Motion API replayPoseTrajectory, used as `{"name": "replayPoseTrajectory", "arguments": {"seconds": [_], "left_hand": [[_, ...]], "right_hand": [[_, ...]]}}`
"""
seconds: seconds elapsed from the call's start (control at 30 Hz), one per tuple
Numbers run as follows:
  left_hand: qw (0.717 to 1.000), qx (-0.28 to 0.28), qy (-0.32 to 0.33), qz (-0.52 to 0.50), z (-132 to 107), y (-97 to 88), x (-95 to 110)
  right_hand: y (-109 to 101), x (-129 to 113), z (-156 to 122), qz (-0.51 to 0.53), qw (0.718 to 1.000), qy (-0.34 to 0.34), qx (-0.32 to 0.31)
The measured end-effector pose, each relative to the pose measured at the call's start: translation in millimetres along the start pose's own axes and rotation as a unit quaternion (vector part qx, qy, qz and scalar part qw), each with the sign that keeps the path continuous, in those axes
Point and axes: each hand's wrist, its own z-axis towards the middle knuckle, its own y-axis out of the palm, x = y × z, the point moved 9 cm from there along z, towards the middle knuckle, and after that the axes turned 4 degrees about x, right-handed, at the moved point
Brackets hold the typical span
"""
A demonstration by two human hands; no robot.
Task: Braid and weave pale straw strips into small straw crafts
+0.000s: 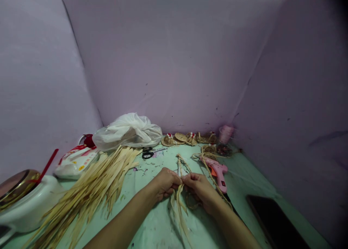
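Observation:
My left hand (164, 183) and my right hand (199, 190) meet over the green table (152, 227), fingers pinched together on a bundle of pale straw strips (178, 201). A braided end (181, 162) of the bundle sticks up beyond my fingertips, and loose ends trail toward me between my wrists. A thin braided cord (214, 180) runs past my right hand.
A big pile of straw strips (92, 187) lies at left, by a white pot (29, 205), a snack packet (74, 162) and a white plastic bag (127, 131). Scissors (148, 152), small woven pieces (187, 138), a pink cup (225, 133), a pink glue gun (219, 172) and a dark phone (274, 223) lie around.

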Motion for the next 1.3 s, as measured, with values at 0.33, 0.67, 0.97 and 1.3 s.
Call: {"name": "replayPoseTrajectory", "arguments": {"seconds": [0.33,0.67,0.97,1.3], "left_hand": [[1.000,-0.029,-0.006,-0.003,2.7,2.9,-1.8],[1.000,-0.013,-0.023,-0.009,-0.4,1.4,-0.9],[1.000,-0.009,-0.010,-0.007,1.0,0.2,-1.4],[0.999,-0.026,0.000,-0.034,0.4,2.1,-0.7]], "right_hand": [[-2.4,-10.4,-2.0,0.007,0.999,-0.022,-0.030],[-42.5,-69.2,-33.2,-0.389,0.884,-0.166,0.198],[2.6,-9.8,-20.5,-0.253,0.967,0.017,-0.008],[12.3,-4.3,-22.1,-0.086,0.994,0.064,-0.031]]}}
